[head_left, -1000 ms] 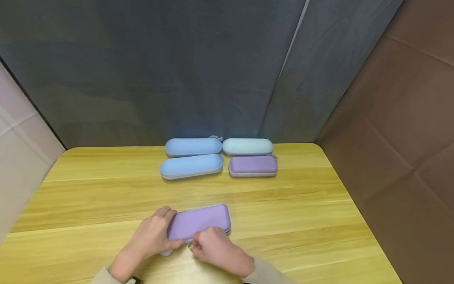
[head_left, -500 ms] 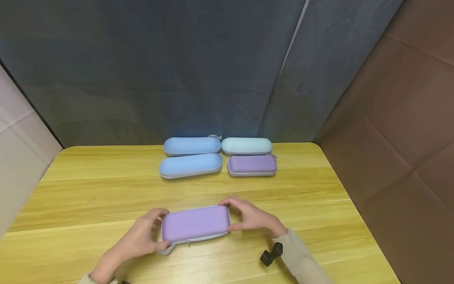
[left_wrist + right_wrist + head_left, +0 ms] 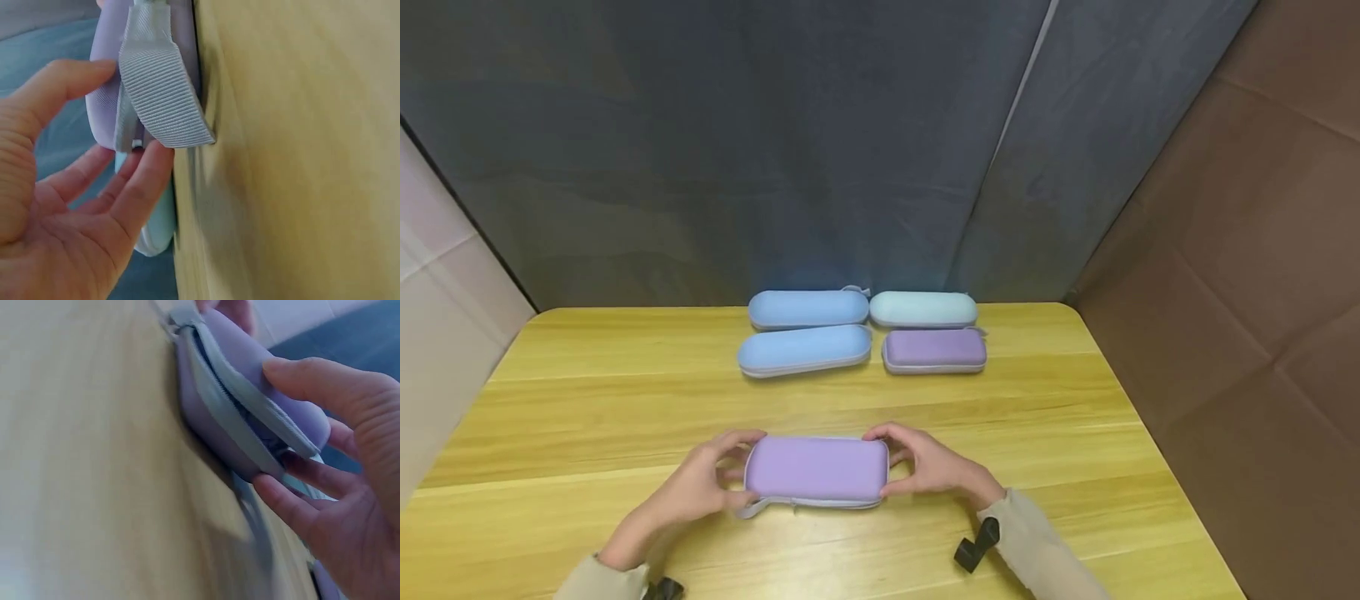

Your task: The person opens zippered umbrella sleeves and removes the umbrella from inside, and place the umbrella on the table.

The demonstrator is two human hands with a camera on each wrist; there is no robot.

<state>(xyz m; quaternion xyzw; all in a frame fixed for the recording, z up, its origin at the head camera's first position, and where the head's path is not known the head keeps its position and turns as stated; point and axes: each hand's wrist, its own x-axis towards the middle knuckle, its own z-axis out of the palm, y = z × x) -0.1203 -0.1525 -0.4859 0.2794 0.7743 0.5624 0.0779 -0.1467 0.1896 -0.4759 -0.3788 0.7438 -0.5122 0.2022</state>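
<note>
A light-purple hard zip case (image 3: 816,471) lies on the table near the person, its long side facing them. My left hand (image 3: 700,477) holds its left end, thumb at the near corner and fingers at the far one. In the left wrist view a ribbed grey strap (image 3: 159,84) hangs from that end, near the fingertips. My right hand (image 3: 936,462) grips the right end between thumb and fingers. The right wrist view shows the case's zip (image 3: 228,394) parted there, with a narrow dark gap. What is inside cannot be made out.
Farther back on the wooden table (image 3: 587,400) stand two blue cases (image 3: 808,308), a mint case (image 3: 923,309) and a smaller-looking purple case (image 3: 934,348), grouped in two rows. A dark curtain (image 3: 737,150) rises behind the table, a brown one (image 3: 1240,292) on the right.
My right hand has moved from the near zip edge to the case's right end. The case has turned slightly and now lies straighter. My left hand has shifted its hold at the left end.
</note>
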